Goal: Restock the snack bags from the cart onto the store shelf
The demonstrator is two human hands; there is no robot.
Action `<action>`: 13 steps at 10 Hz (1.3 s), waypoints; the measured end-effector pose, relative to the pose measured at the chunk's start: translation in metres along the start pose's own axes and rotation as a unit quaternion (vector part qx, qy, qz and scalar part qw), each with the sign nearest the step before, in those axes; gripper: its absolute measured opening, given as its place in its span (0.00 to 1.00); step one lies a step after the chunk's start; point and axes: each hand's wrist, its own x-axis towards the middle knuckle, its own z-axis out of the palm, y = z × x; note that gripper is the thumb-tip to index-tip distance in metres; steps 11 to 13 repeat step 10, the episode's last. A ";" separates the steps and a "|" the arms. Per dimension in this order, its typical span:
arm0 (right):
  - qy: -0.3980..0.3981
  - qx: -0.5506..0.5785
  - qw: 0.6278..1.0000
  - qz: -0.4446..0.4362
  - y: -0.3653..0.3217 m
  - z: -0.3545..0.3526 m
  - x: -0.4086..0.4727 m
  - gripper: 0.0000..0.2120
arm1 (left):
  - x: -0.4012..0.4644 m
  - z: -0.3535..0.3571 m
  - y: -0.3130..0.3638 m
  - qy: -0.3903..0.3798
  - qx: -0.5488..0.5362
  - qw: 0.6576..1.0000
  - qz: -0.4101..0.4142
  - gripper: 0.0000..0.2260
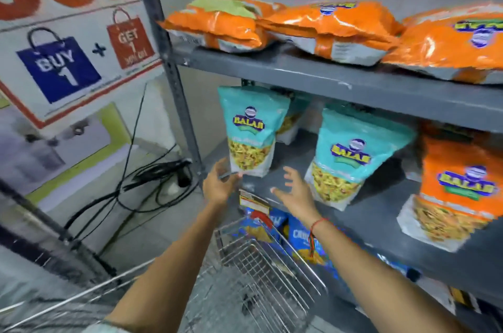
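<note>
Grey metal shelf holds an upright teal snack pouch. Below it, left hand touches its base, fingers spread; right hand hovers released. Placement looks nearly finished; next, another bag from the wire cart.

A shop is indicated by grey metal shelving at the right of the frame stocked with branded snack bags, a wire cart at the bottom centre, and a discount poster printed "BUY 1" at upper left.
</note>
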 end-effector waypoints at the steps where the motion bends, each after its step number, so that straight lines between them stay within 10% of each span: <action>1: -0.023 -0.005 0.999 0.028 0.007 0.024 0.044 0.41 | 0.041 0.007 -0.018 -0.037 0.005 0.999 -0.034 0.30; 3: -0.020 0.039 0.998 0.040 0.019 0.051 0.097 0.48 | 0.100 0.020 -0.045 -0.083 0.010 0.994 -0.065 0.43; 6: -0.013 0.094 0.995 0.040 0.029 0.071 0.119 0.30 | 0.112 0.019 -0.046 -0.112 -0.044 0.992 -0.046 0.26; 9: 0.013 0.131 0.990 0.040 0.031 0.068 0.104 0.49 | 0.081 0.015 -0.036 -0.103 -0.036 0.993 -0.033 0.28; 13: 0.047 0.150 0.986 0.057 0.028 0.062 0.078 0.49 | 0.050 0.005 -0.023 -0.080 -0.007 0.997 -0.003 0.26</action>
